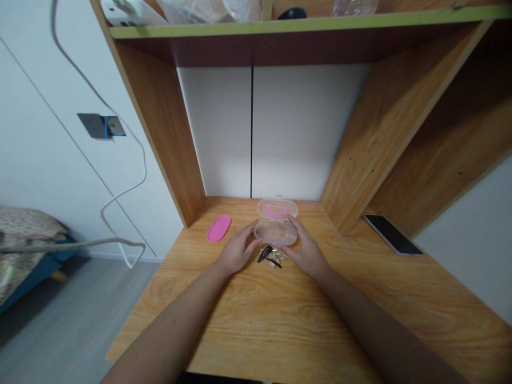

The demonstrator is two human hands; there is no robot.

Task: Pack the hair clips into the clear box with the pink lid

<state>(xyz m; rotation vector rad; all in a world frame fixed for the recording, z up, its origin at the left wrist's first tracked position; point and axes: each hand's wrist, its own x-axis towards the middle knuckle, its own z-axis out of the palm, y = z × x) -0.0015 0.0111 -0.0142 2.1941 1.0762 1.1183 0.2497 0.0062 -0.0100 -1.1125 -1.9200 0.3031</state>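
Observation:
A clear plastic box (276, 233) stands between my two hands, its lid (277, 209) with a pink handle tipped open toward the back. My left hand (237, 252) curves around the box's left end, fingertips and thumb at its edge. At the right end, my right hand (306, 248) grips the box, thumb along the front and index finger near the hinge. Just in front lies a small pile of hair clips (275, 256), some black and some light or metallic. No contents can be made out inside the box.
To the left on the wooden desk (256, 320) is a pink oval tray or lid (218, 228). A dark-screened phone or tablet (392, 234) lies by the right wall. Above hangs a shelf (264, 28) with bags; a white cable (144, 160) dangles at left.

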